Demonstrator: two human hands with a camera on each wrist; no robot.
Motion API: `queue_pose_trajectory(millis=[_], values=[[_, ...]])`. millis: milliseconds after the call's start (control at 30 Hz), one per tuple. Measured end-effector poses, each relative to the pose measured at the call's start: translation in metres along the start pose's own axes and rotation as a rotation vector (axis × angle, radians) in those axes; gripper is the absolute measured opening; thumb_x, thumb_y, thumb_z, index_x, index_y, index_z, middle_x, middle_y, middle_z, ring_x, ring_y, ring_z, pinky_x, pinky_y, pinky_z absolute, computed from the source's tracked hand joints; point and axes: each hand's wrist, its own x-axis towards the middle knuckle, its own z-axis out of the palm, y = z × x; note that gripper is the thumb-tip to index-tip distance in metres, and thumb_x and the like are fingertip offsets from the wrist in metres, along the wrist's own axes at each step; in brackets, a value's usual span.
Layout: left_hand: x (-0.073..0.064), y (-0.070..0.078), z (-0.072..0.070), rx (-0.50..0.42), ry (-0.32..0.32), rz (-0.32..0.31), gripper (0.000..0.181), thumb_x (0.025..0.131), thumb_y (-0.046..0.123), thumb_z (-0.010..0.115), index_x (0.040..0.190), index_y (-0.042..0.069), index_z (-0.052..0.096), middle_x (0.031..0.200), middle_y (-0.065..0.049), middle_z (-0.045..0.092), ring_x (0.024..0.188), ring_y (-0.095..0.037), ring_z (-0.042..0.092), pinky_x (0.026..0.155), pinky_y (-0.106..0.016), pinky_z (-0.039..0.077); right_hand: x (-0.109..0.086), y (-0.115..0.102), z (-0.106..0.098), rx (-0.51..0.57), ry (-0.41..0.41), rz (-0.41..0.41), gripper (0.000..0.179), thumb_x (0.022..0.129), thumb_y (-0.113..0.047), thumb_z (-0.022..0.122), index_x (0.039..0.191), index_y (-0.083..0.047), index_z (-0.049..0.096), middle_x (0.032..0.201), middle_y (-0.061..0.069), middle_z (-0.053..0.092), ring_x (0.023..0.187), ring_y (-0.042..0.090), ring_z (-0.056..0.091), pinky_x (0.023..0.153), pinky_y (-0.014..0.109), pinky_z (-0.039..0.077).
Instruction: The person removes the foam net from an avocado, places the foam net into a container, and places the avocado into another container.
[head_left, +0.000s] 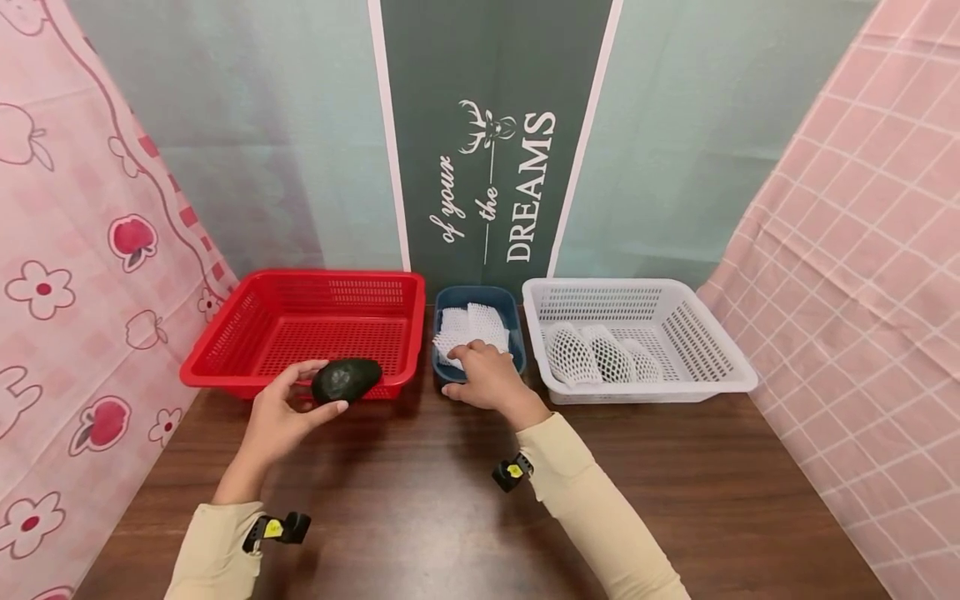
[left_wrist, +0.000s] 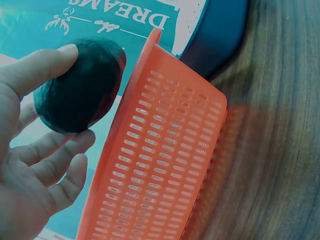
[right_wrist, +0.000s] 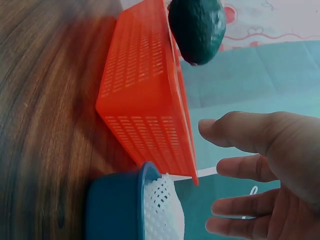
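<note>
Avocado [head_left: 347, 381]: dark green, held in the air near the front rim of the red basket [head_left: 225, 381].
Left hand [head_left: 281, 417]: grips the avocado between thumb and fingertips.
Right hand [head_left: 487, 379]: fingers relaxed, thumb apart, holding nothing, above the blue bin [right_wrist: 112, 207].
Slip risk: the rounded fruit, held only at the fingertips, could roll free and strike the rim or the table [head_left: 420, 517].
Net risk: white foam nets [head_left: 487, 321] overlap in the bin, so one pinch might lift two.
White basket [head_left: 645, 392]: at far right, holding three netted fruits [head_left: 611, 358].
In the way: the red basket's right end and the bin's rim lie between avocado and nets.
</note>
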Motion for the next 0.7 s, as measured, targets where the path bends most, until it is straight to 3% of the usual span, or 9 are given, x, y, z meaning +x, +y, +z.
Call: queue_pose_trajectory(millis=[200,467,700], values=[[0.009,-0.005,0.003,0.035,0.061,-0.009,0.058,0.069,0.015,0.083,0.121,0.01,0.057,0.108,-0.01,0.061,0.084,-0.024,0.058,0.071,-0.026,0.045,0.004,-0.01,0.004,-0.02,-0.017,-0.018,0.051,0.079,-0.041,0.069,0.12,-0.012,0.061,0.109,0.009,0.057,0.098,0.024,0.053,0.077,0.048,0.043],[0.021,-0.009,0.01,0.124,0.14,-0.029,0.059,0.07,0.014,0.082,0.121,0.004,0.055,0.108,-0.017,0.058,0.087,-0.03,0.056,0.073,-0.041,0.042,0.005,-0.018,0.008,-0.041,-0.031,-0.04,0.05,0.079,-0.041,0.069,0.12,-0.013,0.061,0.108,0.008,0.057,0.097,0.024,0.054,0.075,0.045,0.044],[0.024,-0.008,0.01,0.206,0.199,-0.008,0.058,0.069,0.014,0.082,0.119,0.001,0.057,0.107,-0.022,0.054,0.091,-0.036,0.054,0.075,-0.049,0.04,0.003,-0.019,0.009,-0.05,-0.036,-0.036,0.05,0.079,-0.041,0.069,0.12,-0.014,0.061,0.108,0.008,0.057,0.097,0.024,0.053,0.075,0.045,0.043]])
